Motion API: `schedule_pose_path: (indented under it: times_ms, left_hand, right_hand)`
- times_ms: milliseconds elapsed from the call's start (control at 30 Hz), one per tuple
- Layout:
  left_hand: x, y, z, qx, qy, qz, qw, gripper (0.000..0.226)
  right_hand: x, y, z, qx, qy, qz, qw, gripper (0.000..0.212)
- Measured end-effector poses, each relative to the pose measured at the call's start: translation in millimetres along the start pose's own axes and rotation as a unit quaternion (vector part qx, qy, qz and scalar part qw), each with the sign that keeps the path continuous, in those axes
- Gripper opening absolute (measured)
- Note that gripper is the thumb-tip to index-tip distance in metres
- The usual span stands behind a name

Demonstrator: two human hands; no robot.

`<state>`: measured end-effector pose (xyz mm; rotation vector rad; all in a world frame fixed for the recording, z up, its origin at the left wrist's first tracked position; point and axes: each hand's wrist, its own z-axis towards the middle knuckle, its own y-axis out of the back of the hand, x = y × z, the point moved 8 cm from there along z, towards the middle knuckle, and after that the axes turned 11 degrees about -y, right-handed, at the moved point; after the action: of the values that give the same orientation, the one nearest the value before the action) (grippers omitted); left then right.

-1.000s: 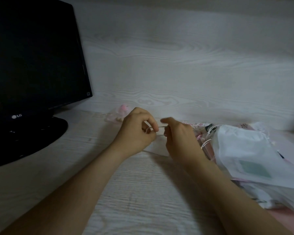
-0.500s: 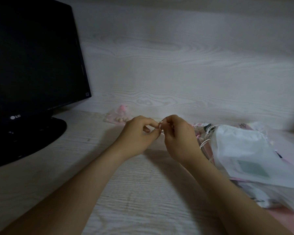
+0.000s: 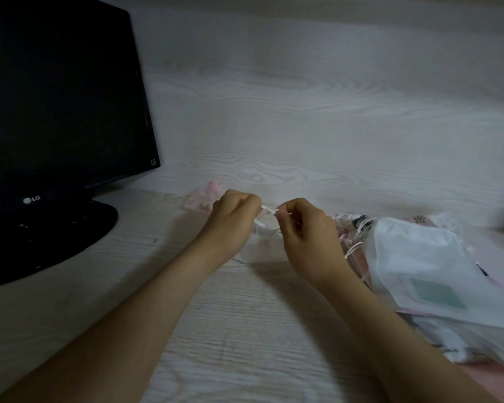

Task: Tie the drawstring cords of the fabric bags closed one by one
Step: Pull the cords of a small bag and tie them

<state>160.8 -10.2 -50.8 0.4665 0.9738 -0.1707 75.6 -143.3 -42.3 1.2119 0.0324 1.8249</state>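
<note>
My left hand (image 3: 233, 221) and my right hand (image 3: 306, 231) meet over the middle of the desk, each pinching a thin white drawstring cord (image 3: 269, 209) that runs between their fingertips. Just below the cord, a small sheer white bag (image 3: 264, 231) lies between the hands, mostly hidden by them. To the right lies a pile of sheer white and pink fabric bags (image 3: 419, 263) with loose cords (image 3: 358, 244) at their mouths.
A black monitor (image 3: 58, 112) on a round base (image 3: 70, 228) fills the left side. A small pink pouch (image 3: 200, 196) lies at the back by the wall, behind my left hand. Pale wood-grain desk (image 3: 245, 330) stretches toward me.
The hands came together half a second ago and have since drawn slightly apart, so a short stretch of white cord now shows between the fingertips.
</note>
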Motion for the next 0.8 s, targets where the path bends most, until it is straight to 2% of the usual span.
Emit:
schedule_pose_path:
  times_ms: [67, 133, 233, 267, 333, 500, 633, 800]
  left_hand:
    - [-5, 5, -2, -0.011, 0.016, 0.002, 1.000, 0.025]
    - [-4, 11, 1, -0.009, 0.013, 0.039, 0.999, 0.039]
    - [-4, 1, -3, 0.077, 0.032, 0.073, 0.994, 0.074]
    - [-4, -3, -5, 0.097, 0.039, 0.083, 0.991, 0.079]
    - [-6, -6, -6, 0.113, 0.029, 0.100, 0.988, 0.076]
    - [-8, -12, -5, 0.144, -0.035, 0.109, 0.983, 0.048]
    - [-11, -6, 0, 0.103, -0.072, 0.121, 0.985, 0.037]
    - [-14, 11, 2, 0.019, -0.059, 0.146, 0.987, 0.033]
  right_hand:
    - [2, 0, 0, 0.005, 0.001, -0.006, 1.000, 0.013]
    - [3, 1, -1, 0.007, 0.004, -0.006, 1.000, 0.013]
    - [4, 2, -2, 0.009, 0.008, -0.001, 1.000, 0.013]
    - [4, 1, -2, 0.011, 0.009, -0.001, 1.000, 0.013]
    - [5, 1, -3, 0.022, 0.006, 0.007, 1.000, 0.015]
    - [7, -2, -6, 0.054, -0.009, 0.045, 0.997, 0.019]
    - [1, 1, -3, 0.042, -0.051, 0.035, 0.997, 0.032]
    - [-10, 8, 4, -0.046, -0.028, -0.092, 0.994, 0.038]
